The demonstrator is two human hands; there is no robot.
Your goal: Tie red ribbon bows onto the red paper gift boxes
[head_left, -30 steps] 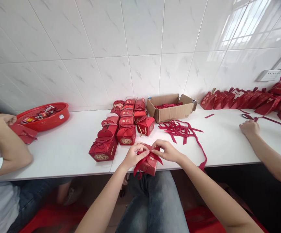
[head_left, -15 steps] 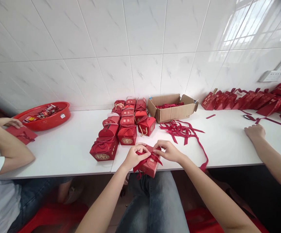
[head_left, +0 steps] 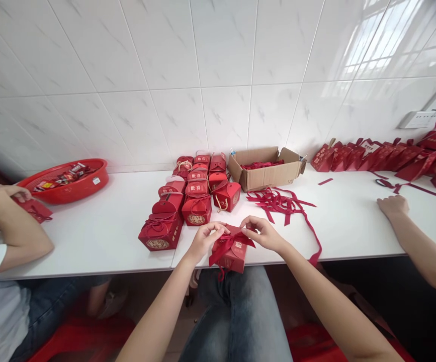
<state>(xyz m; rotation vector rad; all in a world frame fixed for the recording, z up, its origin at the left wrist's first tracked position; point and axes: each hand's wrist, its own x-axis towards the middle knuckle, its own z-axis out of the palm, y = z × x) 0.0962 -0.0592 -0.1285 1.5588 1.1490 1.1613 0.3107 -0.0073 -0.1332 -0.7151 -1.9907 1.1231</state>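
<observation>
A red gift box (head_left: 233, 262) with gold lettering sits at the table's front edge, between my hands. Across its top lies a dark red ribbon (head_left: 225, 245) formed into a bow, its tails spreading to both sides. My left hand (head_left: 207, 240) pinches a loop of the bow on the left. On the other side my right hand (head_left: 261, 233) pinches the ribbon's right loop between thumb and fingers. Just left of my hands stand rows of finished-looking red boxes (head_left: 197, 210), some with cord or ribbon ties on top.
Loose ribbons (head_left: 278, 201) lie tangled right of centre, one strand trailing to the front edge. Behind them stands a cardboard box (head_left: 270, 177). A red basin (head_left: 78, 188) holds wrapped items. Co-workers' arms (head_left: 21, 226) rest at both sides. More red boxes (head_left: 357, 157) line the right wall.
My hands have drawn slightly apart, and the bow lies flatter and wider on the box. The person at left has moved a red box further left.
</observation>
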